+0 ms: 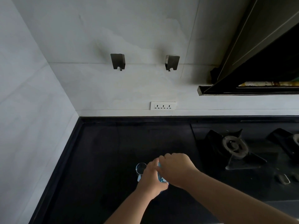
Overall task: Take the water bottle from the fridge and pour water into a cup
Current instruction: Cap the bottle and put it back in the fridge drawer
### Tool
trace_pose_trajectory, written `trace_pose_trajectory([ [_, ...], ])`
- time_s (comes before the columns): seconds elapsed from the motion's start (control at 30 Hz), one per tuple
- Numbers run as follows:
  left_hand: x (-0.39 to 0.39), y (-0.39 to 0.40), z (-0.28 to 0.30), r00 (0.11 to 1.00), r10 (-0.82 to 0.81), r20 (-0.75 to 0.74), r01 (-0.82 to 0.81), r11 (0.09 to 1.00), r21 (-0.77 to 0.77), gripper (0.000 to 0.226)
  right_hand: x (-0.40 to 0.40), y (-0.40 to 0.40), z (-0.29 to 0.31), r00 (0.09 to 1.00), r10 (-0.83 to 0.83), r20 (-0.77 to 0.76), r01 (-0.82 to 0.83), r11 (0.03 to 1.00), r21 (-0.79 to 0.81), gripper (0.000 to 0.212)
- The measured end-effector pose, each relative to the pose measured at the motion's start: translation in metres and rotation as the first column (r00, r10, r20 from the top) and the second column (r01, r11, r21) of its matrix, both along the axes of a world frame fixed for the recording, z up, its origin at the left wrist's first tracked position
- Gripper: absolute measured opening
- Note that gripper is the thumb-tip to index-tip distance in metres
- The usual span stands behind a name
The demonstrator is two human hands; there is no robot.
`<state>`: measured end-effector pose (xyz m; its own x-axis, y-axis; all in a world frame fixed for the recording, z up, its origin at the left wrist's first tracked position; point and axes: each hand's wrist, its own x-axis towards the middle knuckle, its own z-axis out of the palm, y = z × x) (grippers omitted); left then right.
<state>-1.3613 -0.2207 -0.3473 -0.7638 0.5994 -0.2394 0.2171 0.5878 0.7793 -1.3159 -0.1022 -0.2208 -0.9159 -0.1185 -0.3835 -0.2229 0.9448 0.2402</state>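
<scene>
So the fetching is done: the clear glass cup point(141, 169) stands on the black counter point(100, 151), empty as far as I can tell. Just right of it, my left hand point(150, 178) wraps round the blue-tinted water bottle point(161, 178). My right hand point(175, 167) curls over its top (probably at the cap, which is hidden). Opening and pouring remain.
</scene>
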Motion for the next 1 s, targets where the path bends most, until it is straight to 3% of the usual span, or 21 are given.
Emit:
trace_pose_trajectory([
  [0.07, -0.001, 0.0, -0.002, 1.0, -0.004, 0.004, 0.004, 1.0, 0.003, 0.088, -0.006, -0.003, -0.002, 0.998, -0.051, 0.027, 0.05, 0.998, 0.045, 0.056],
  [0.2, -0.004, -0.001, 0.0, 1.0, -0.01, 0.007, 0.01, 1.0, -0.011, 0.086, -0.021, -0.002, -0.004, 0.98, -0.196, 0.032, 0.195, 0.98, 0.021, 0.021],
  [0.3, -0.002, -0.001, 0.001, 1.0, -0.014, -0.005, 0.014, 1.0, -0.014, 0.085, -0.011, 0.008, -0.003, 0.986, -0.115, -0.117, 0.095, 0.982, -0.164, 0.036],
  [0.37, -0.001, -0.001, -0.001, 1.0, -0.013, -0.01, 0.013, 1.0, -0.02, 0.085, -0.002, 0.015, -0.004, 0.987, -0.05, -0.15, 0.02, 0.98, -0.196, 0.04],
  [0.63, -0.003, 0.001, -0.002, 1.0, -0.009, 0.011, 0.01, 0.999, -0.039, 0.083, -0.01, -0.002, 0.002, 0.997, -0.073, -0.017, 0.073, 0.997, 0.017, 0.028],
  [0.7, -0.003, 0.0, -0.004, 1.0, -0.014, 0.02, 0.014, 1.0, -0.014, 0.084, -0.009, 0.004, 0.003, 0.988, -0.134, -0.075, 0.127, 0.988, -0.089, 0.028],
  [0.77, -0.004, 0.0, -0.005, 1.0, -0.025, 0.003, 0.025, 1.0, -0.009, 0.084, -0.003, 0.016, -0.002, 0.972, -0.179, -0.154, 0.139, 0.961, -0.24, 0.049],
  [0.87, -0.004, 0.001, -0.009, 0.999, -0.046, -0.018, 0.046, 0.999, -0.023, 0.084, 0.009, 0.022, -0.011, 0.964, -0.183, -0.192, 0.128, 0.955, -0.27, 0.05],
  [1.0, -0.002, 0.007, -0.008, 0.998, -0.025, -0.056, 0.024, 0.999, -0.033, 0.075, 0.009, 0.001, -0.014, 0.939, -0.31, -0.149, 0.281, 0.941, -0.189, 0.034],
])
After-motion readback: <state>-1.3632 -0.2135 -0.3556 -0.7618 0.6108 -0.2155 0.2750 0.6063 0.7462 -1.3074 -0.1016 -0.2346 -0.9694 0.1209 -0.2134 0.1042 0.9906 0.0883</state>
